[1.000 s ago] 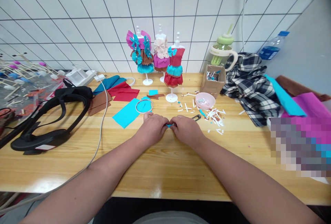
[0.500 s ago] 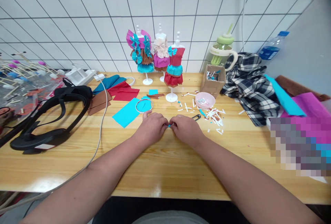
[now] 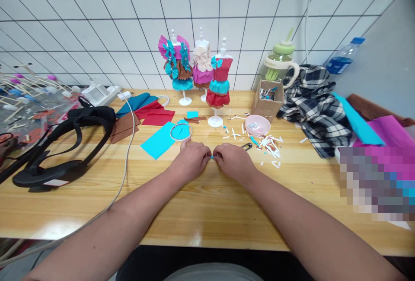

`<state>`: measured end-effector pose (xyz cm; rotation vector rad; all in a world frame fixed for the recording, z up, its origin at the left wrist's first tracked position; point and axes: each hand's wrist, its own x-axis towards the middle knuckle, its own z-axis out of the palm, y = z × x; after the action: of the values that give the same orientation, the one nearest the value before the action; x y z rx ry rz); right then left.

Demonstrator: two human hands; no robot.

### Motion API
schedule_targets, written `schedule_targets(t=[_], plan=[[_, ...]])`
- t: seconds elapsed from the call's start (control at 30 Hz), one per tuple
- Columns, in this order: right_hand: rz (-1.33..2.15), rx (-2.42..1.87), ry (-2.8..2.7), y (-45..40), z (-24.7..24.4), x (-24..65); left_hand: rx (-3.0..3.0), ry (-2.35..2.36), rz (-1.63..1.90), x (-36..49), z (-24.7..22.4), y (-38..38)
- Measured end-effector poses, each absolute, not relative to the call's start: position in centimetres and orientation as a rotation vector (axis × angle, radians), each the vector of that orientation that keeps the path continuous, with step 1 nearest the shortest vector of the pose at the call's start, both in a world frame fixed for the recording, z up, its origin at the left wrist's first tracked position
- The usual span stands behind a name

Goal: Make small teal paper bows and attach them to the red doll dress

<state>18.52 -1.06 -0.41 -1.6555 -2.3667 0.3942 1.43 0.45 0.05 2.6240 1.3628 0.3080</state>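
Observation:
My left hand point(image 3: 193, 159) and my right hand point(image 3: 234, 160) meet over the middle of the table, fingertips pinched. Between them shows a tiny bit of blue paper point(image 3: 212, 157), mostly hidden by the fingers. Just beyond the left hand lie a blue paper sheet point(image 3: 158, 142) and a tape ring point(image 3: 171, 131) resting over another blue piece. Small dark scissors point(image 3: 247, 146) lie partly behind the right hand. Behind stand three small white dress forms in crepe paper: one with a red and blue dress point(image 3: 222, 71), one pink and cream point(image 3: 202, 67), one with blue bows point(image 3: 177, 62).
Paper scraps point(image 3: 270, 146) surround a pink bowl point(image 3: 257, 124) of small beads. A cardboard box point(image 3: 266, 101), a green-lidded jug point(image 3: 279, 62) and checked cloth point(image 3: 313, 103) stand right. Left are a black headset point(image 3: 52, 177), a cable point(image 3: 127, 164) and folded red paper point(image 3: 158, 117).
Both hands stay pinched together in almost the same place, the blue bit still between them. The view has shifted very slightly.

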Motion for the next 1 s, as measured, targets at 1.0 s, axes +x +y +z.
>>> schedule_targets(t=[1.0], plan=[[0.345, -1.465, -2.353, -1.1, 0.3, 19.4, 2.737, 1.291, 0.473, 0.8, 1.1, 0.5]])
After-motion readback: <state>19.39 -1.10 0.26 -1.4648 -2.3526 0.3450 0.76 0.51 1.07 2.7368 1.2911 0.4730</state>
